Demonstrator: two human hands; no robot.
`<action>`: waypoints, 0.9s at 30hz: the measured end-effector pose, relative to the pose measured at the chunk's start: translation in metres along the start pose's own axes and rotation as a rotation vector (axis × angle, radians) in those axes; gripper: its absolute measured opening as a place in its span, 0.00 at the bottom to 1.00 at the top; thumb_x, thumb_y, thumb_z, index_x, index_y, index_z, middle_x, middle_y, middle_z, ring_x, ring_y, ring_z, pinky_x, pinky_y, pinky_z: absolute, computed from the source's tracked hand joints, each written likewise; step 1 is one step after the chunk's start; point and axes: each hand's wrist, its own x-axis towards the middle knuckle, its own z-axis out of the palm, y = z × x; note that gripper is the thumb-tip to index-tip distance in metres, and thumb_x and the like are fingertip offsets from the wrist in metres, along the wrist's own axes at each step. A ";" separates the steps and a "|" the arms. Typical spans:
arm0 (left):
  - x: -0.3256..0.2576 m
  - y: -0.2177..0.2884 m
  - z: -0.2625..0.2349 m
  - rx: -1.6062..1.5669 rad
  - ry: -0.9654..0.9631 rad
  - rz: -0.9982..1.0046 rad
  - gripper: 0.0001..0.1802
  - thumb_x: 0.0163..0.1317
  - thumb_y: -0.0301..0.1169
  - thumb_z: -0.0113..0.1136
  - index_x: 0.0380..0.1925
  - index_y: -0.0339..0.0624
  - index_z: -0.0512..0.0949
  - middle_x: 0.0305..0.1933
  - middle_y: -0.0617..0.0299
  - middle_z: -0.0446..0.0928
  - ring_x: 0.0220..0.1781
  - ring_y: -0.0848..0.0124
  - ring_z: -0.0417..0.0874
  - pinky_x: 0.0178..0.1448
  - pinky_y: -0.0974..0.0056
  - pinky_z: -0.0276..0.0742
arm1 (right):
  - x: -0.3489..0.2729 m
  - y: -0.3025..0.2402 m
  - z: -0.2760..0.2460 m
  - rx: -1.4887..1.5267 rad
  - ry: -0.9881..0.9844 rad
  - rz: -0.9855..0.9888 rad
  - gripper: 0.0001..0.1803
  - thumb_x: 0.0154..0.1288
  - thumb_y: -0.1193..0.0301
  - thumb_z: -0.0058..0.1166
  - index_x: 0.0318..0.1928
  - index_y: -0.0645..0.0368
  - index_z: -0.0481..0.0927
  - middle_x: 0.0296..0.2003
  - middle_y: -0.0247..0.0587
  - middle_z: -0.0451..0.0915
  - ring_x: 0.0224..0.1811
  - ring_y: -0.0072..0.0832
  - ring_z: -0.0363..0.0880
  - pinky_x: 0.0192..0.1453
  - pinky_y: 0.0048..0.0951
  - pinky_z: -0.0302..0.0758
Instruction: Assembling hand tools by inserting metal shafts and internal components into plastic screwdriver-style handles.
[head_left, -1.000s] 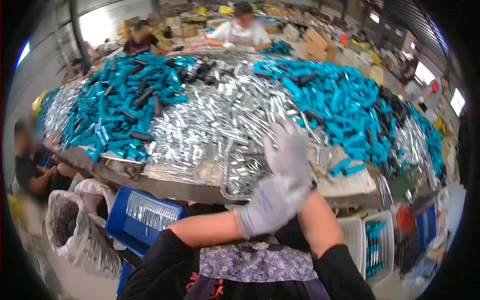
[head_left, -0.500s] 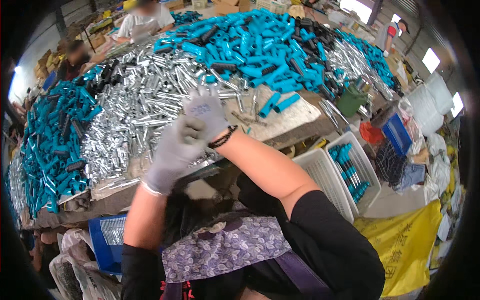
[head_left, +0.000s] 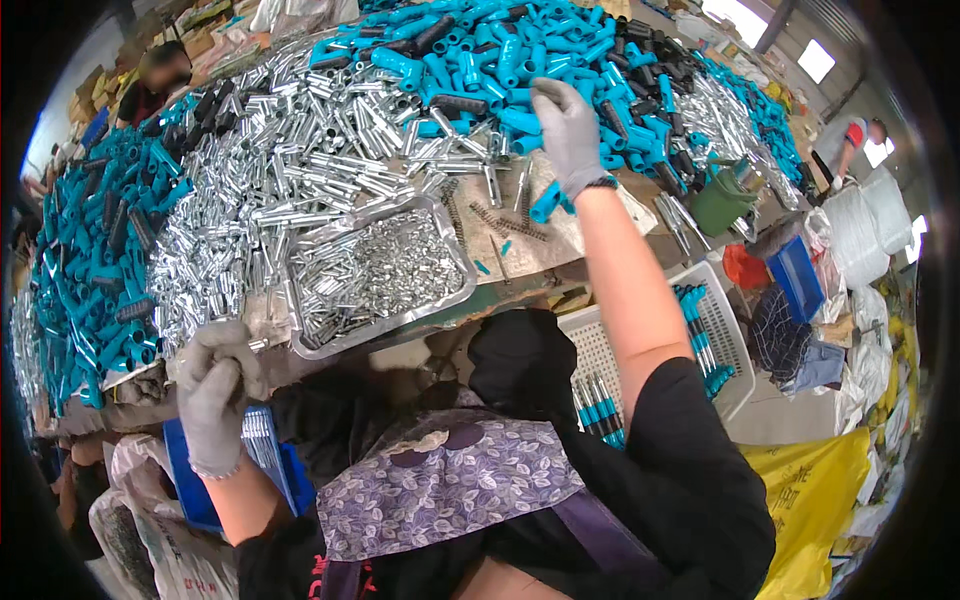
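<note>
My left hand (head_left: 215, 385), in a grey glove, is held low at the table's front edge. Its fingers are curled, and a short silver metal piece (head_left: 259, 346) pokes out by the fingertips. At the near side of a heap of teal plastic handles (head_left: 490, 45), my right hand (head_left: 568, 130), gloved too, reaches in with bent fingers. What lies under those fingers is hidden. Between my hands stands a metal tray (head_left: 465, 285) with small silver parts (head_left: 400, 260). Behind it spread many silver metal tubes (head_left: 330, 150). Springs (head_left: 508, 222) and a thin rod (head_left: 498, 260) lie right of the tray.
More teal handles (head_left: 85, 270) are piled at far left. White baskets (head_left: 742, 385) with teal-handled pieces (head_left: 712, 350) stand below the table, on the right. A green cup (head_left: 722, 203) sits near the right edge. A blue bin (head_left: 185, 470) is at lower left. Other people are around the table.
My hands, close together over the table before, have parted. The left has come down to the left; the right has gone up and right to the teal heap. The tray now shows.
</note>
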 end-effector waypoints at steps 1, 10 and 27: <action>0.000 -0.009 0.000 0.048 0.046 -0.060 0.20 0.65 0.34 0.57 0.54 0.35 0.75 0.24 0.63 0.72 0.24 0.76 0.70 0.29 0.72 0.65 | 0.013 0.021 -0.005 -0.004 -0.005 0.006 0.14 0.68 0.68 0.55 0.50 0.60 0.85 0.46 0.46 0.86 0.47 0.36 0.85 0.55 0.34 0.78; 0.016 -0.042 0.038 0.061 0.000 -0.284 0.14 0.69 0.25 0.52 0.52 0.34 0.77 0.30 0.62 0.78 0.30 0.77 0.74 0.38 0.72 0.70 | 0.041 0.087 0.093 -1.057 -0.848 0.199 0.22 0.62 0.63 0.51 0.53 0.60 0.82 0.53 0.58 0.82 0.57 0.51 0.80 0.61 0.44 0.76; 0.019 -0.047 0.034 -0.043 -0.151 -0.362 0.15 0.73 0.26 0.51 0.55 0.33 0.76 0.39 0.62 0.81 0.39 0.77 0.77 0.47 0.71 0.74 | 0.044 0.029 0.187 -0.971 -0.728 0.125 0.28 0.62 0.58 0.55 0.53 0.69 0.82 0.55 0.61 0.81 0.59 0.50 0.80 0.63 0.43 0.77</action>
